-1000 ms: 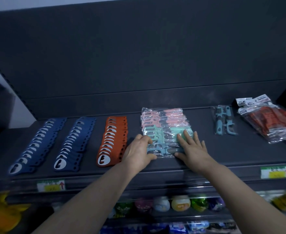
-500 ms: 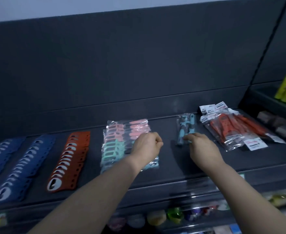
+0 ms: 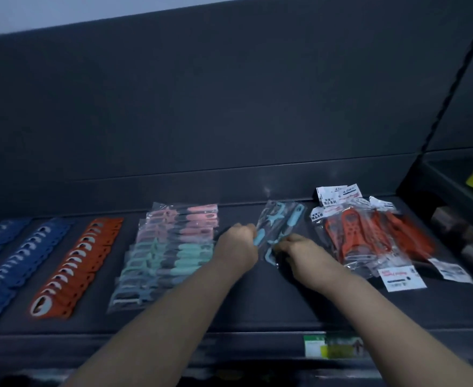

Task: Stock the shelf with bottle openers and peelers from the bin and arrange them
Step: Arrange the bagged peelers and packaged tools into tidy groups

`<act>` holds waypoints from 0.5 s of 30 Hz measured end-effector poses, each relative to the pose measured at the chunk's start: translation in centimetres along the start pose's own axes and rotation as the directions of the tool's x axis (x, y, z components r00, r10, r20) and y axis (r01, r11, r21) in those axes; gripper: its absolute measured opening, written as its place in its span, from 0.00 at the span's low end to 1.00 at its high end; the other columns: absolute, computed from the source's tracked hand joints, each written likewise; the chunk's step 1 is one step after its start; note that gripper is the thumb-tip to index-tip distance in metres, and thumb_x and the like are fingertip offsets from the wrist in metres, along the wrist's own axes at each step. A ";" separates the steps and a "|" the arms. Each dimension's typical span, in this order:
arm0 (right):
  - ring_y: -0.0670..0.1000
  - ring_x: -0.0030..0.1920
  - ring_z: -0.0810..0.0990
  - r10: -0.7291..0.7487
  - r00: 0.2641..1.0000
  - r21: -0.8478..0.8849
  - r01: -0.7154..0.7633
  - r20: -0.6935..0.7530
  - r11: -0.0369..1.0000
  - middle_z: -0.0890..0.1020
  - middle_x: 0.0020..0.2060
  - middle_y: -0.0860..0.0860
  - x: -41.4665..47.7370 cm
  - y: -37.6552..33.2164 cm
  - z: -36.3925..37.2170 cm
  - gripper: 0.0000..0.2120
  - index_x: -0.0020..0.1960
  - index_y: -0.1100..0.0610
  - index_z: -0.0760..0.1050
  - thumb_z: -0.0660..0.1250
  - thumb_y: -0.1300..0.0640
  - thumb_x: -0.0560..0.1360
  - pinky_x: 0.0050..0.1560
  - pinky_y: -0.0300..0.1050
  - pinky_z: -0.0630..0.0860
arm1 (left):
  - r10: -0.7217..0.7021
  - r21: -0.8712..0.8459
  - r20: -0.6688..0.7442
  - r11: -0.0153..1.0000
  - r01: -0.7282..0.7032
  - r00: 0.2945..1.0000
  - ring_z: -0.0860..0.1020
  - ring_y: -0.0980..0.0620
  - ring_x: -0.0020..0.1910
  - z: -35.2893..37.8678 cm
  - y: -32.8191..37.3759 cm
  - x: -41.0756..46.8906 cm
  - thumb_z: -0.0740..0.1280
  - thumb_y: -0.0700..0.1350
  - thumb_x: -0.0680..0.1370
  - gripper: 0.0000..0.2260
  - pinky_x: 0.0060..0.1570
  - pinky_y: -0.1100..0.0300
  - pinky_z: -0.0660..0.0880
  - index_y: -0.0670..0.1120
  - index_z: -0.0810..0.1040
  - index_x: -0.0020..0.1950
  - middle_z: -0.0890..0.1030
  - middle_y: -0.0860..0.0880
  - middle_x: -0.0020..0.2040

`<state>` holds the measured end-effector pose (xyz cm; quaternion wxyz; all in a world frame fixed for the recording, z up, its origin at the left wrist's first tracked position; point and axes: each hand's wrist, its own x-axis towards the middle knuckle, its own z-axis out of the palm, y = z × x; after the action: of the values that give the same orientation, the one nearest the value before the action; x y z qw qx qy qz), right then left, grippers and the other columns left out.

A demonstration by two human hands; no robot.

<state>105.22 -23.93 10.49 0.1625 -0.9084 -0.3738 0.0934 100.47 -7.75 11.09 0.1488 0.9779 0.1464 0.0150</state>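
My left hand [image 3: 238,243] has left the pastel peeler stack [image 3: 171,247] and joined my right hand [image 3: 295,251]. Both grips pinch the clear packet [image 3: 278,219], which holds blue peelers [image 3: 296,217].

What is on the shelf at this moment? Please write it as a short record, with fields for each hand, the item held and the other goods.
left hand: grips the left edge of the blue peeler pack
right hand: grips its near right edge
blue peeler pack: between the two piles below
pink and teal peeler stack: left of the hands
orange packs: loose overlapping pile at right
orange bottle openers: one overlapping row
blue bottle openers: two rows, far left
shelf: dark, carries all of it
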 end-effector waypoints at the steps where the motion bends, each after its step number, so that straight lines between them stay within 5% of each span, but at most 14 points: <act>1: 0.55 0.61 0.75 -0.017 1.000 0.029 0.018 -0.015 0.999 0.76 0.59 0.52 0.1 0.0 -0.1 0.21 0.63 0.49 0.75 0.59 0.63 0.74 0.60 0.48 0.73 | -0.035 0.011 -0.019 0.999 0.036 0.999 0.76 0.42 0.56 -0.2 -0.3 0.0 0.64 0.44 0.76 0.12 0.56 0.54 0.71 0.45 0.76 0.58 0.75 0.43 0.56; 5: 0.55 0.62 0.74 0.020 0.987 -0.033 -0.025 -0.159 0.999 0.77 0.58 0.51 0.8 0.0 -0.9 0.25 0.66 0.47 0.72 0.61 0.65 0.72 0.60 0.47 0.73 | -0.027 0.000 -0.146 1.000 0.027 0.989 0.78 0.43 0.53 -0.9 0.2 -0.6 0.65 0.51 0.76 0.10 0.50 0.53 0.74 0.45 0.78 0.50 0.80 0.44 0.51; 8: 0.56 0.61 0.75 0.052 0.987 -0.043 -0.059 -0.155 0.997 0.77 0.59 0.53 1.0 -0.3 -1.8 0.25 0.66 0.49 0.71 0.61 0.65 0.71 0.59 0.48 0.74 | -0.037 0.108 -0.050 0.993 0.043 0.998 0.79 0.43 0.52 -0.6 1.5 -1.1 0.70 0.62 0.71 0.22 0.49 0.54 0.75 0.45 0.78 0.52 0.82 0.45 0.50; 15: 0.56 0.56 0.78 0.061 0.920 0.054 -0.044 -0.388 0.998 0.80 0.55 0.52 0.4 -0.1 -2.7 0.21 0.61 0.52 0.75 0.59 0.67 0.71 0.52 0.48 0.75 | -0.097 0.047 -0.083 0.994 0.101 0.992 0.80 0.44 0.51 -0.2 2.4 -0.9 0.72 0.52 0.67 0.17 0.51 0.56 0.77 0.46 0.80 0.53 0.82 0.46 0.50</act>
<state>106.26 -24.16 13.02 0.2509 -0.9147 -0.3074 -0.0766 100.29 -10.09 12.03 0.1183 0.9715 0.2009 0.0435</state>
